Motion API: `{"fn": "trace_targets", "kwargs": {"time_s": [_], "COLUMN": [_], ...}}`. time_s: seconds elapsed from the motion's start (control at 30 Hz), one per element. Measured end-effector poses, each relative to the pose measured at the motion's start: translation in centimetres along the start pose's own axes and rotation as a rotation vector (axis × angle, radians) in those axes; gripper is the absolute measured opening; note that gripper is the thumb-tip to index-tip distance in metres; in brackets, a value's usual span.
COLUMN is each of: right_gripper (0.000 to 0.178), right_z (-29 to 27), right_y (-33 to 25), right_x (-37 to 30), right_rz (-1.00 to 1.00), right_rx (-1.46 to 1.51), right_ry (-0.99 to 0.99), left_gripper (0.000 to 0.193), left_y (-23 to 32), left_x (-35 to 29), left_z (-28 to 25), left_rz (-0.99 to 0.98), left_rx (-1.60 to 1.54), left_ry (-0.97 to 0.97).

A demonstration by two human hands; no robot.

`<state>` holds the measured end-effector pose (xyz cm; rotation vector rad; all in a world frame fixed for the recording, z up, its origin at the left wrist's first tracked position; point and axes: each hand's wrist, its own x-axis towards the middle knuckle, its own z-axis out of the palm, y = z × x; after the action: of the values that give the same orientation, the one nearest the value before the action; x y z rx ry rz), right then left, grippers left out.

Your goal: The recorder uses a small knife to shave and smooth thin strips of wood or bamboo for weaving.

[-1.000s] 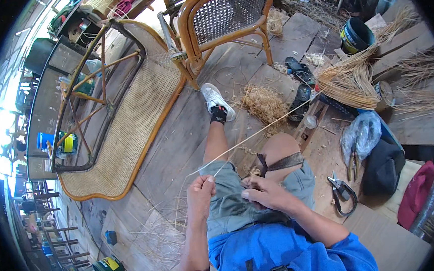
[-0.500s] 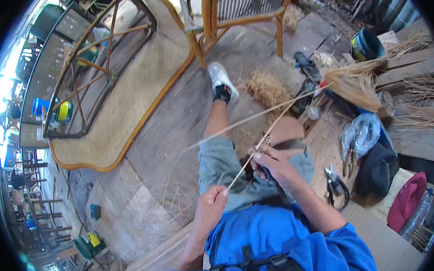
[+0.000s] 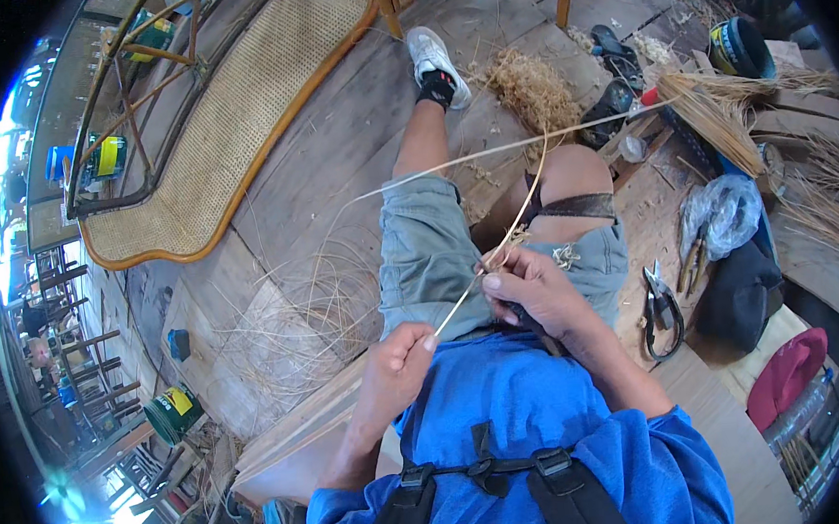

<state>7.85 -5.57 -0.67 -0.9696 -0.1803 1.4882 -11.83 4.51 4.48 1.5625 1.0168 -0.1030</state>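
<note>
My left hand (image 3: 399,369) is closed, pinching the near end of a thin pale rattan strip (image 3: 455,311) between thumb and fingers. From there the strip runs up through my right hand (image 3: 535,291), above my lap, and its far part bends upward past my knee. My right hand is closed round a dark-handled tool (image 3: 531,324), with the strip at its fingertips; the tool's working end is mostly hidden. Curled shavings (image 3: 565,255) lie on my right thigh beside that hand. A dark band (image 3: 579,207) crosses the bare leg near the knee. Another long pale strip (image 3: 490,151) stretches across my legs.
Pliers or snips (image 3: 665,309) lie at my right, near a clear plastic bag (image 3: 724,213), a dark cap (image 3: 737,295) and a maroon cap (image 3: 788,374). A bundle of cane strips (image 3: 718,124) lies beyond. Ahead are a shavings heap (image 3: 534,87) and a woven cane panel (image 3: 229,130).
The view has shifted, so the chair and panel sit higher. The held strip's far part now curves more upward. My hands remain closed on the strip and tool.
</note>
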Motion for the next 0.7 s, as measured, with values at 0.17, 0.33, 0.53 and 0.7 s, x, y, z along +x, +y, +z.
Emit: {"fn": "trace_targets", "kwargs": {"time_s": [0.17, 0.33, 0.53, 0.7], "right_gripper": [0.022, 0.035, 0.026, 0.024], "right_z": [-1.4, 2.1, 1.6, -2.1], "right_y": [-1.1, -0.2, 0.8, -0.3], "right_x": [0.2, -0.2, -0.3, -0.2], "right_rz": [-0.045, 0.161, 0.092, 0.016], "right_rx": [0.025, -0.167, -0.063, -0.012], "right_ry": [0.166, -0.089, -0.005, 0.188], "left_gripper": [0.014, 0.012, 0.011, 0.011], "left_y": [-1.3, -0.2, 1.0, -0.5], "left_x": [-1.4, 3.0, 2.2, -0.5], "left_z": [-0.4, 2.3, 2.2, 0.5], "left_rz": [-0.038, 0.042, 0.154, 0.197], "left_rx": [-0.006, -0.045, 0.049, 0.148], "left_ry": [0.080, 0.097, 0.084, 0.112]}}
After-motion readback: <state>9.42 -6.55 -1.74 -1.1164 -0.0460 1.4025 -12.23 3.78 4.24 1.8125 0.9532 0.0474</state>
